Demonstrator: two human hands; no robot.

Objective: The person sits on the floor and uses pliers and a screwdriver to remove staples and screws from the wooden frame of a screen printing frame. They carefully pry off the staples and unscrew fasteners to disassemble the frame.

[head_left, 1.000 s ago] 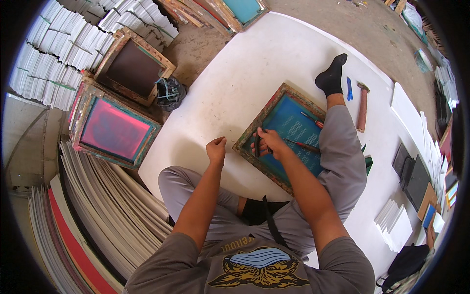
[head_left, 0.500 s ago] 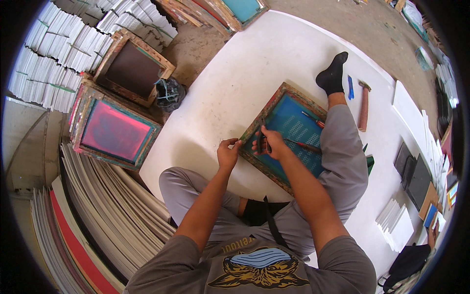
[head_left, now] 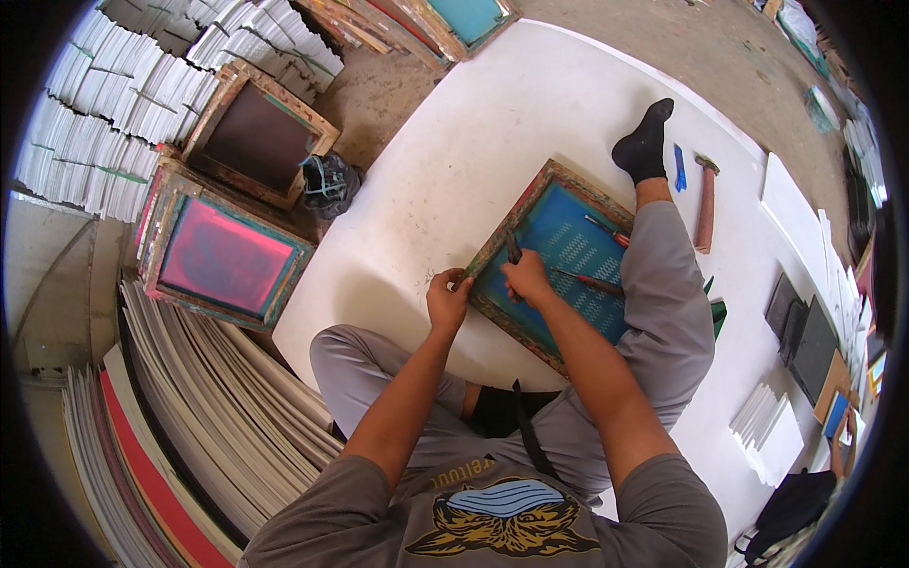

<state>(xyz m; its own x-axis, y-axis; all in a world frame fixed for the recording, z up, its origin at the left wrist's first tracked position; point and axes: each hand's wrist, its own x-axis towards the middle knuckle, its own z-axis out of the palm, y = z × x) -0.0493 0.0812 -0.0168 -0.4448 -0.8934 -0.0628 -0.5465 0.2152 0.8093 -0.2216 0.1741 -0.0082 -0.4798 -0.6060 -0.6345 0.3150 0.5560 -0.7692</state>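
Observation:
A screen-printing frame with a worn wooden rim (head_left: 528,202) and blue mesh (head_left: 554,213) lies tilted before me, its right side partly under my leg. My left hand (head_left: 447,301) has its fingers closed on the frame's left corner. Just beside it, over the mesh, my right hand (head_left: 528,280) is wrapped round dark pliers (head_left: 512,248). The jaws point toward the frame's left rim; I cannot tell whether they grip anything. Two screwdrivers rest on the mesh: one red-handled screwdriver (head_left: 620,239) near my knee, and another screwdriver (head_left: 597,282) nearer my right wrist.
Beyond my right leg, a hammer (head_left: 706,204) and a slim blue tool (head_left: 680,168) lie on the white board (head_left: 454,142). Other frames, one with a pink screen (head_left: 227,251), lean at the left by a black bag (head_left: 329,185). White sheets (head_left: 769,435) lie at the right.
The pliers have turned in my right hand; their spread handles no longer show, and the fingers are closed tighter. My left hand stays at the frame's corner.

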